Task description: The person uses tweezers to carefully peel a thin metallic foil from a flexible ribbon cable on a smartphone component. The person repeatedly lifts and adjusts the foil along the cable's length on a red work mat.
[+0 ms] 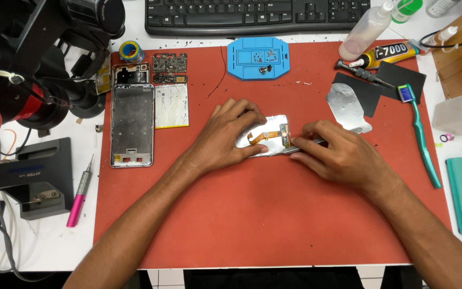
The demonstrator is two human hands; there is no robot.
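A small silver metal plate with an orange flex cable (267,135) lies in the middle of the red work mat (252,219). My left hand (225,138) rests flat on its left part and holds it down with the fingertips. My right hand (333,152) grips metal tweezers (298,149), their tip at the connector end of the flex cable. Left of the hands lie an open phone frame (131,124), a flat white battery (171,105) and a small circuit board (169,68).
A blue parts tray (258,58) with screws sits at the mat's top. Right of it are a shiny metal shield (346,107), dark sheets, a glue tube (389,53), a screwdriver and a green toothbrush (422,139). A microscope stand stands far left, a pink pen tool (79,197) below, a keyboard behind.
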